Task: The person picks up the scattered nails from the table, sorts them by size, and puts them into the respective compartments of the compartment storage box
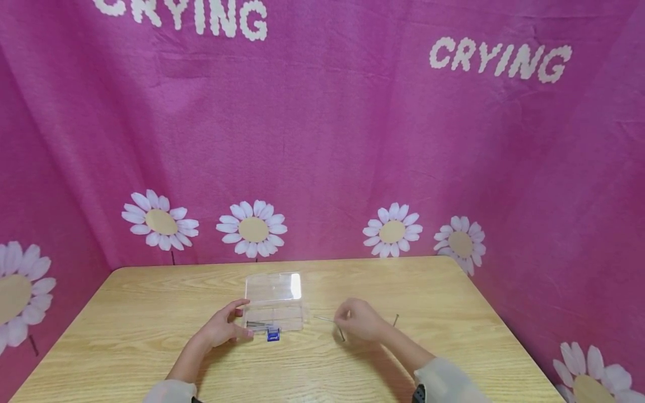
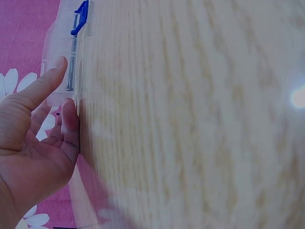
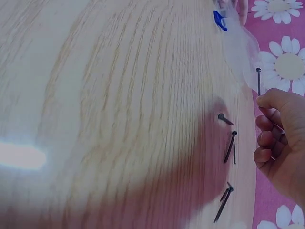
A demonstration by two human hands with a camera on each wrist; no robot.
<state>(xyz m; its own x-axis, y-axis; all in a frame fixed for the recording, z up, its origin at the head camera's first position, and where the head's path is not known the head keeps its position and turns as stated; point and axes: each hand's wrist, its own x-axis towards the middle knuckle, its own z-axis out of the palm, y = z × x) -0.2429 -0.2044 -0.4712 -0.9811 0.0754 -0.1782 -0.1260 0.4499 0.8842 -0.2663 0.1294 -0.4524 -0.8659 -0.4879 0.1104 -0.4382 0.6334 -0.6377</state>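
Observation:
A clear plastic box [image 1: 289, 319] stands on the table with its lid [image 1: 272, 286] raised at the back and a blue latch [image 1: 273, 336] at the front. A few nails [image 1: 256, 324] lie inside, in the front left part. My left hand [image 1: 221, 327] grips the box's left end, thumb at the front corner and fingers toward the back. To the right of the box, my right hand [image 1: 360, 320] pinches a nail [image 3: 259, 83] between thumb and forefinger; its head points away from the hand, toward the box.
Several loose nails [image 3: 230, 147] lie on the wooden table [image 1: 302, 369] under and beside my right hand, in its shadow. A pink curtain [image 1: 322, 140] with printed daisies hangs behind the table's far edge and along both sides.

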